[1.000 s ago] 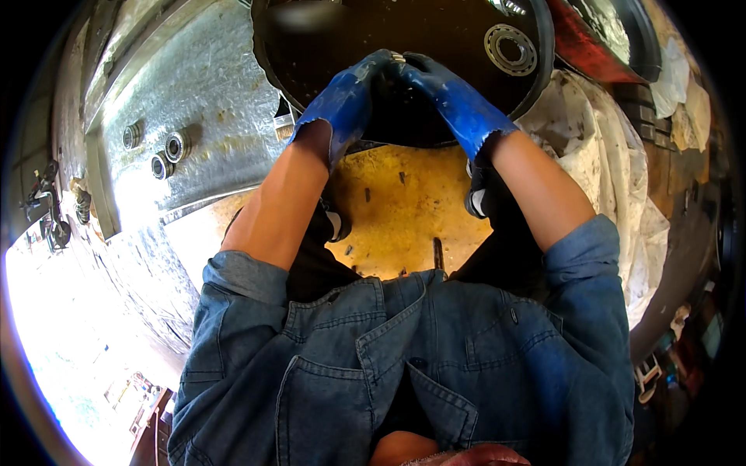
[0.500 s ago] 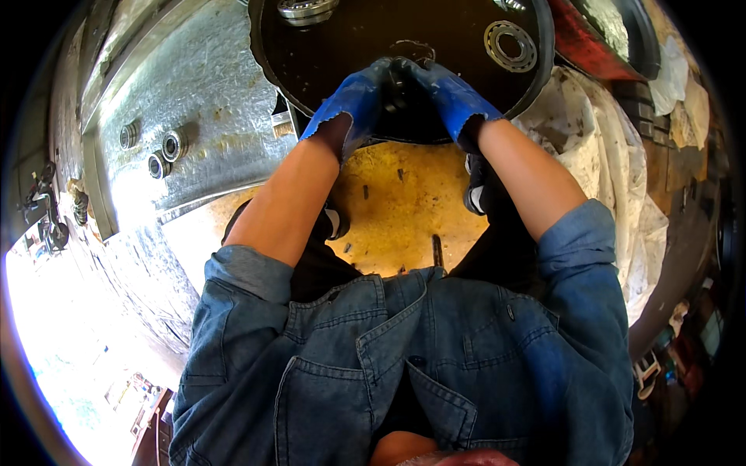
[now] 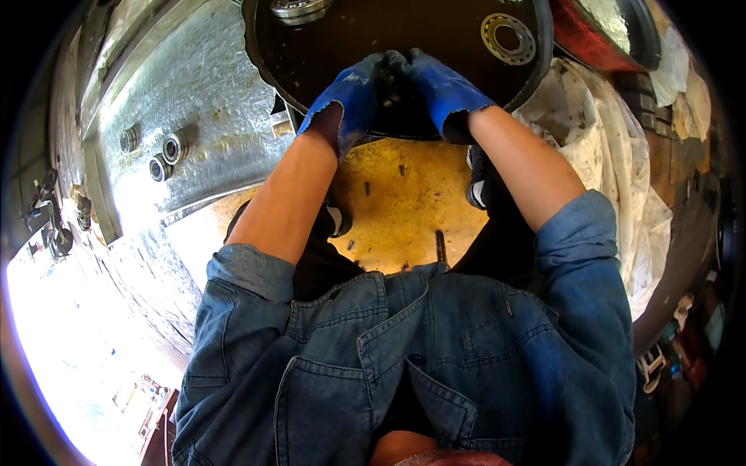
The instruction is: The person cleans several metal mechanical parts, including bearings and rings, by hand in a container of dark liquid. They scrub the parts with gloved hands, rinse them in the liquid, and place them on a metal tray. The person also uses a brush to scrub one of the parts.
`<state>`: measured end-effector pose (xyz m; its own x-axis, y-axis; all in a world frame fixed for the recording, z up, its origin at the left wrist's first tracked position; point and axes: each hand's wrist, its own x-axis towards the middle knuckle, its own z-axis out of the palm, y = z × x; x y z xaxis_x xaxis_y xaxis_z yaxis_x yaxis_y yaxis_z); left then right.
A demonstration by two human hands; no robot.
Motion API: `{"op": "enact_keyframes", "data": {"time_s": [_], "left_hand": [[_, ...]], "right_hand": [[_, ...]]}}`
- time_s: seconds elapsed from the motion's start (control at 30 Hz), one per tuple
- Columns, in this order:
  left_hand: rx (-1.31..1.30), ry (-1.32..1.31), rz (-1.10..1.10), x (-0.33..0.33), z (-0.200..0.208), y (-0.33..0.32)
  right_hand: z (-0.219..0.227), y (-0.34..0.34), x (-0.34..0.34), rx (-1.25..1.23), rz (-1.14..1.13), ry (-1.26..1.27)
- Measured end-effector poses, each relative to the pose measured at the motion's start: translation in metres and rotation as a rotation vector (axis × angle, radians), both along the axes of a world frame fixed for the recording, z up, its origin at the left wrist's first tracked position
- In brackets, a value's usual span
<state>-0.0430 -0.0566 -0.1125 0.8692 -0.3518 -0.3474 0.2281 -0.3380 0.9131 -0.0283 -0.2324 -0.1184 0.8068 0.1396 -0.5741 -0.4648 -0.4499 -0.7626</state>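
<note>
My hands wear blue rubber gloves with darkened fingers. They meet over a large round basin (image 3: pixel 250 54) of dark liquid. My left hand (image 3: pixel 348 97) and my right hand (image 3: pixel 437 89) curl toward each other around something dark and wet-looking, which the gloves and shadow mostly hide. To the right of them, a flat bearing ring (image 3: pixel 509 57) with holes around it lies in the basin. A thick, shiny bearing (image 3: pixel 301 12) sits at the basin's far left.
On the left, three small bearings (image 3: pixel 175 147) stand on a metal sheet (image 3: pixel 210 93). A stained white sack (image 3: pixel 614 155) lies right of the basin, below a red-sided container (image 3: pixel 594 39). Yellow floor (image 3: pixel 404 186) with dark scraps shows between my feet.
Both hands have shifted slightly farther from me, staying together. A thin curved line on the liquid beyond the fingers no longer shows. The view has moved a little.
</note>
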Motion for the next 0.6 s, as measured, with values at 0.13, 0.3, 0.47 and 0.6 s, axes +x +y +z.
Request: {"op": "enact_keyframes", "data": {"time_s": [0.13,0.3,0.47,0.6], "left_hand": [[-0.201,0.248,0.062,0.003,0.025,-0.018],[0.341,-0.322,-0.202,0.001,0.039,-0.014],[0.316,-0.166,-0.184,0.015,0.026,-0.023],[0.362,-0.405,-0.187,0.010,-0.011,0.001]], "right_hand": [[-0.050,-0.019,0.012,0.137,-0.061,0.032],[-0.050,-0.027,0.007,0.204,0.339,-0.347],[-0.040,-0.030,0.015,-0.040,0.366,-0.362],[0.002,-0.005,0.017,-0.207,0.331,-0.162]]}}
